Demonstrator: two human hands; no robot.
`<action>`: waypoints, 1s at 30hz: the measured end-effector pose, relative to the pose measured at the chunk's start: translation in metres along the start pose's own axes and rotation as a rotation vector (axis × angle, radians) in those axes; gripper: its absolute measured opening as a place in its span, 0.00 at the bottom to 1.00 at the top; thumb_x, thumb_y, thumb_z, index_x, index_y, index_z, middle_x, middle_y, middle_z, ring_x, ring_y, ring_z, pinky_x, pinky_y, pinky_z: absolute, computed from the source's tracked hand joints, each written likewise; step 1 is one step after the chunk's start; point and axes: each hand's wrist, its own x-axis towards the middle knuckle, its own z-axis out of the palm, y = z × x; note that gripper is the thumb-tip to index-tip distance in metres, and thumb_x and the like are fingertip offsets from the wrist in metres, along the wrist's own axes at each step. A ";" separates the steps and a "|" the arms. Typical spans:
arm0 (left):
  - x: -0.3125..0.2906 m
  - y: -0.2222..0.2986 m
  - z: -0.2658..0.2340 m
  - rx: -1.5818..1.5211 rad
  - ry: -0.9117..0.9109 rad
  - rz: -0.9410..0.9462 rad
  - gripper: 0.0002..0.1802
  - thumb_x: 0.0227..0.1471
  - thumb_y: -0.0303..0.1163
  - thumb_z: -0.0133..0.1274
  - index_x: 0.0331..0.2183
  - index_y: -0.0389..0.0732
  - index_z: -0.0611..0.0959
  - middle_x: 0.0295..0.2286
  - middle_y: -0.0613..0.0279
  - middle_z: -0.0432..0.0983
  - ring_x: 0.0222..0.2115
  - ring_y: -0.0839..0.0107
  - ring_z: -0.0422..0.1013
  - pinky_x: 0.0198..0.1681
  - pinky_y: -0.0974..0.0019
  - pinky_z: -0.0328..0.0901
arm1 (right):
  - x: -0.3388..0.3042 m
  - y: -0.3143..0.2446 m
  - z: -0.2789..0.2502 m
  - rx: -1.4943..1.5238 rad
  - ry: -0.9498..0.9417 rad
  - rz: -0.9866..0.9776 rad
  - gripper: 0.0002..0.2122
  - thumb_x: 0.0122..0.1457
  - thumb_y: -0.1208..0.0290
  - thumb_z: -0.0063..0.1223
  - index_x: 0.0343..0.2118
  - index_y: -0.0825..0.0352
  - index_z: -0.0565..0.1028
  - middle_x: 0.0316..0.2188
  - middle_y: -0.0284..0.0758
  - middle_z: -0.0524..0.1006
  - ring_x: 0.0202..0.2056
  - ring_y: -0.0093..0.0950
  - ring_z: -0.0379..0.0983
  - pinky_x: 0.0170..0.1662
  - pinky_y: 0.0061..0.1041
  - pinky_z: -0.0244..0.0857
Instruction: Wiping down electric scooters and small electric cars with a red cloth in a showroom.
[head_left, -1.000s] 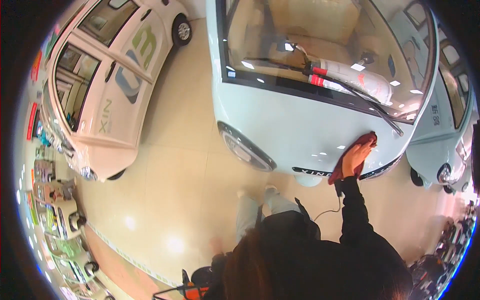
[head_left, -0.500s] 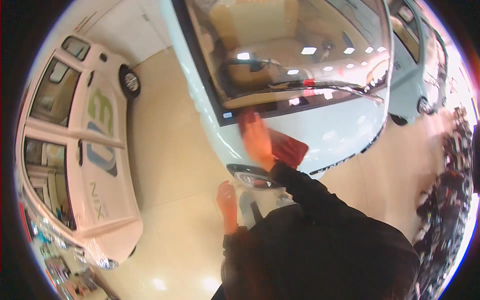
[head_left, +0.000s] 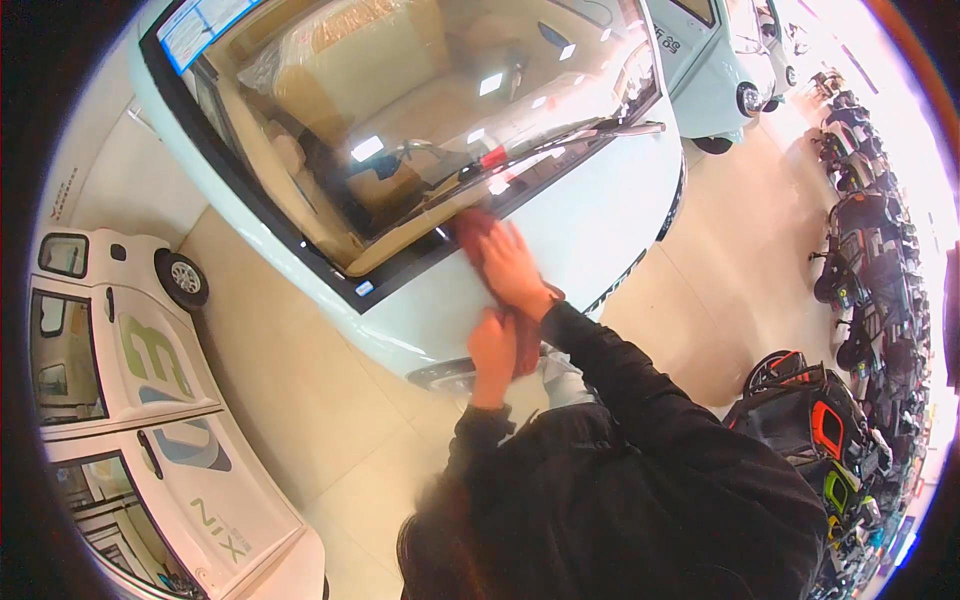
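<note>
Your right hand (head_left: 515, 270) lies flat, fingers slightly spread, over a dark-red cloth (head_left: 527, 342) on the pale-blue hood (head_left: 590, 235); your left hand (head_left: 492, 352) curls against it, grip unclear. The windshield wiper (head_left: 635, 129) lies just beyond; a white van (head_left: 265, 490) stands left.

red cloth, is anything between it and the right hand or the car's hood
Nothing visible. The right hand lies directly on the red cloth, which appears to rest against the hood. The wiper is by the cloth's far end, not between them.
</note>
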 end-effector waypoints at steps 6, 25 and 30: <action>0.019 0.066 0.088 0.228 -0.103 0.093 0.16 0.50 0.43 0.53 0.27 0.38 0.75 0.20 0.49 0.75 0.23 0.48 0.73 0.27 0.50 0.66 | -0.004 0.127 -0.021 0.090 0.156 0.398 0.22 0.59 0.70 0.41 0.57 0.67 0.60 0.59 0.40 0.58 0.62 0.39 0.49 0.63 0.44 0.39; -0.032 0.038 0.065 0.164 0.191 -0.462 0.15 0.44 0.43 0.53 0.29 0.42 0.74 0.19 0.51 0.75 0.24 0.48 0.73 0.27 0.47 0.64 | -0.014 0.073 -0.005 0.405 0.002 0.122 0.21 0.49 0.81 0.44 0.49 0.76 0.67 0.54 0.53 0.62 0.58 0.49 0.55 0.62 0.44 0.45; -0.065 0.014 0.031 0.160 0.428 -0.760 0.12 0.43 0.42 0.54 0.27 0.46 0.75 0.21 0.54 0.76 0.24 0.49 0.73 0.27 0.49 0.66 | 0.004 -0.014 -0.002 0.385 -0.066 -0.267 0.19 0.51 0.75 0.46 0.47 0.74 0.69 0.59 0.47 0.61 0.61 0.39 0.54 0.63 0.39 0.45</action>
